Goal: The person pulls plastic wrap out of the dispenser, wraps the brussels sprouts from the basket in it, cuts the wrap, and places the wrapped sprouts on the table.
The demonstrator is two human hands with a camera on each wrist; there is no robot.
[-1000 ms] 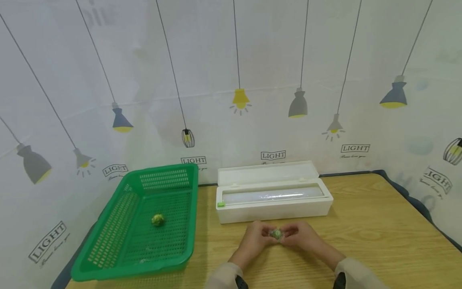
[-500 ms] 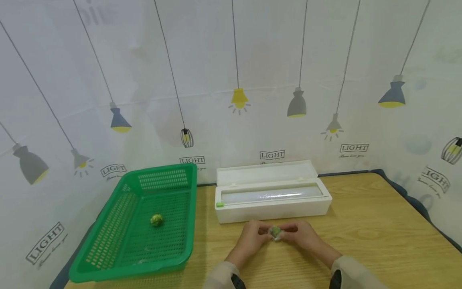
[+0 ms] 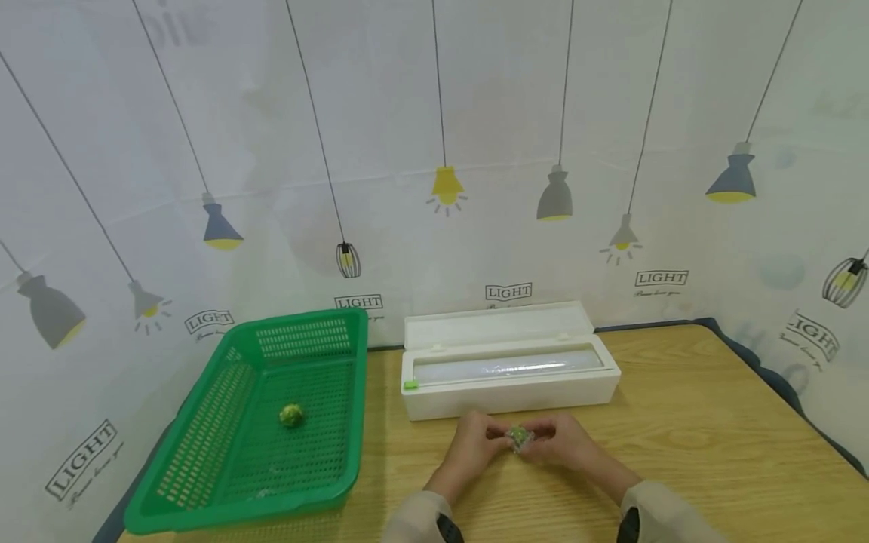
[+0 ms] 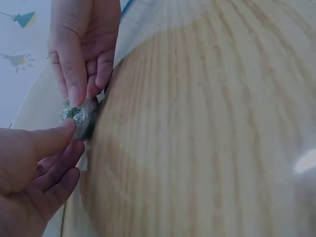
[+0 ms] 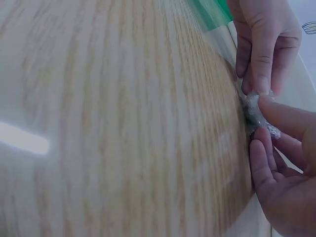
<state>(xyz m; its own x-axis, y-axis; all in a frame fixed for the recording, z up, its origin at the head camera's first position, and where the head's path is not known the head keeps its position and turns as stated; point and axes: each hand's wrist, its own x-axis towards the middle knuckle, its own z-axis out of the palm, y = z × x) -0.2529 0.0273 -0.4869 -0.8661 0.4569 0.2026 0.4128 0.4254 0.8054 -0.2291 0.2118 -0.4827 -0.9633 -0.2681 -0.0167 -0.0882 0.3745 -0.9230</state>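
Between my two hands is a small green Brussels sprout (image 3: 519, 435) wrapped in clear cling film, held low over the wooden table. My left hand (image 3: 471, 445) pinches it from the left with thumb and fingertips. From the right, my right hand (image 3: 563, 443) grips the other side the same way. Crinkled, shiny film (image 4: 83, 117) bunches around the sprout in the left wrist view, and fingertips cover part of it. In the right wrist view a loose film end (image 5: 272, 131) sticks out between the right thumb and fingers.
Just beyond my hands stands a white cling film dispenser (image 3: 512, 398), its lid (image 3: 498, 326) raised, a film roll (image 3: 505, 367) inside and a green slider at its left end. A green plastic basket (image 3: 356, 422) on the left holds another sprout (image 3: 291, 415).
The fingers have shifted slightly around the wrapped sprout, which has turned a little between them. Both hands stay in about the same place while the head view drifts slightly.
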